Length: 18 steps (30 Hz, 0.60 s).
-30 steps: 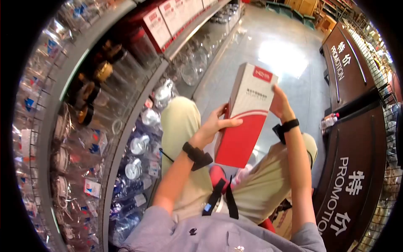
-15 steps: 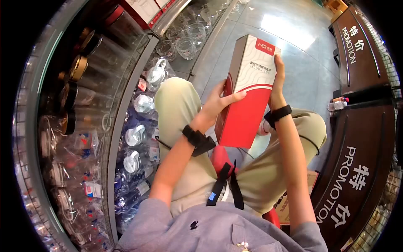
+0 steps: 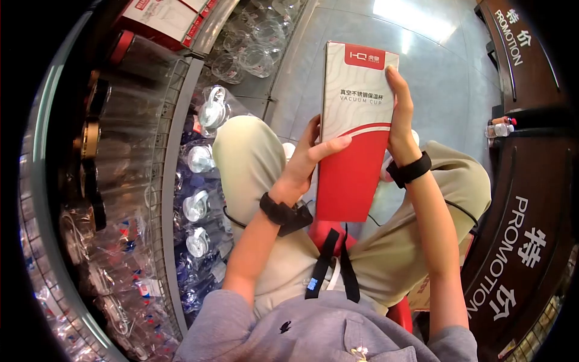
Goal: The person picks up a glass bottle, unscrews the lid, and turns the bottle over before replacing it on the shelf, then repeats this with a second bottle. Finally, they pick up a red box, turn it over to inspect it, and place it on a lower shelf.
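Observation:
A tall red and white vacuum cup box [image 3: 356,139] is held up between my two hands, above the gap between my knees. Its printed front faces me, with "VACUUM CUP" on the white upper part. My left hand [image 3: 307,154] grips the left side, thumb lying across the front edge and fingers partly hidden behind. My right hand [image 3: 401,114] wraps the right edge, its thumb near the upper right corner. The box looks closed, and its back is out of sight.
At left, a wire-edged shelf [image 3: 172,199] holds wrapped plastic bottles and lidded jars. Clear glass cups [image 3: 253,51] stand farther back, near a red and white carton [image 3: 163,21]. Dark promotion stands [image 3: 518,241] line the right, with a small bottle [image 3: 499,130] between them. Grey floor [image 3: 356,24] lies ahead.
The box has turned from a tilt to nearly upright, its front now squarer to me. Both hands have turned with it, still gripping. My view has shifted slightly.

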### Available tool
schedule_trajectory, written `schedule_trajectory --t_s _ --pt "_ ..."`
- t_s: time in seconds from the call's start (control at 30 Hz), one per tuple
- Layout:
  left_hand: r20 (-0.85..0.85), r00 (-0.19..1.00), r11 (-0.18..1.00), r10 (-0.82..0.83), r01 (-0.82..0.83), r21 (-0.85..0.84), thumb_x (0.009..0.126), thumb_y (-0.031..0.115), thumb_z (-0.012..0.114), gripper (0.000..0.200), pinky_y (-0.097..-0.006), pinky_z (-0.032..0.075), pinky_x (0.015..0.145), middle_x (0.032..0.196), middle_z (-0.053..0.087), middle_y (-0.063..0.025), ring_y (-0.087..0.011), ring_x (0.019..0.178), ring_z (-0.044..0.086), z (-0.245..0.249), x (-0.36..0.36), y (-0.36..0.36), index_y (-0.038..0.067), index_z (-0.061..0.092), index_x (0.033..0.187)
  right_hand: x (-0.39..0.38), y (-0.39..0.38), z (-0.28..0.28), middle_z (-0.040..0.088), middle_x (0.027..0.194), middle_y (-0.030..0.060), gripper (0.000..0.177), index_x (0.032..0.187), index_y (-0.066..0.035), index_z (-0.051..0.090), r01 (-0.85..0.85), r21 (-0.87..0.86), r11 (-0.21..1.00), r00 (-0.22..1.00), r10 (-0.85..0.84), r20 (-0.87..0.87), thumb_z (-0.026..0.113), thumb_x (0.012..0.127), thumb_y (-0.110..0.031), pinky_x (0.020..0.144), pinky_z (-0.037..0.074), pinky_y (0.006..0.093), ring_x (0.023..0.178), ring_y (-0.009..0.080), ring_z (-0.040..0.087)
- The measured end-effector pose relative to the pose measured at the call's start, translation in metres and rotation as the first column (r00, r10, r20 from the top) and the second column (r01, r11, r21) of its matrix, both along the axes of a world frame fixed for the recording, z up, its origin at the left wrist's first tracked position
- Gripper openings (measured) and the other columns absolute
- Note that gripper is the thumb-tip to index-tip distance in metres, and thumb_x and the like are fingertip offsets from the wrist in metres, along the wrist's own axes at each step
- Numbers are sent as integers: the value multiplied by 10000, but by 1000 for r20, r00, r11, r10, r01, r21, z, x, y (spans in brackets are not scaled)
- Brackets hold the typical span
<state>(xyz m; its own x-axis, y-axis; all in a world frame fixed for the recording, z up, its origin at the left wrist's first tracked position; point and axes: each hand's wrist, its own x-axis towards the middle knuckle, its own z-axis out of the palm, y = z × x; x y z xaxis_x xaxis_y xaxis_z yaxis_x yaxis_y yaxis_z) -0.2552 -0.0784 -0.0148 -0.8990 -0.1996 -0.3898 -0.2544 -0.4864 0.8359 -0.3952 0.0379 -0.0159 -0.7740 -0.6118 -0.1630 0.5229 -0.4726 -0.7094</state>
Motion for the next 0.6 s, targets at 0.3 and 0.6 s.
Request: schedule_trajectory --t_s 0.3,0.6 --pt "-87 993 978 84 -99 -183 849 304 708 667 -294 442 930 1223 549 -102 -166 1099 547 13 4 -3 -12 404 1352 16 5 -20 571 1191 106 579 1303 -34 428 -120 134 984 992 116 39 684 841 -272 903 484 342 1053 197 582" --pt "-182 967 858 -176 61 -510 771 126 775 891 -285 511 830 1269 537 -102 -139 994 578 18 25 -31 25 246 1481 12 -3 -35 658 1098 133 549 1194 -26 557 -148 -35 988 938 151 312 566 890 -483 835 530 371 942 233 651"
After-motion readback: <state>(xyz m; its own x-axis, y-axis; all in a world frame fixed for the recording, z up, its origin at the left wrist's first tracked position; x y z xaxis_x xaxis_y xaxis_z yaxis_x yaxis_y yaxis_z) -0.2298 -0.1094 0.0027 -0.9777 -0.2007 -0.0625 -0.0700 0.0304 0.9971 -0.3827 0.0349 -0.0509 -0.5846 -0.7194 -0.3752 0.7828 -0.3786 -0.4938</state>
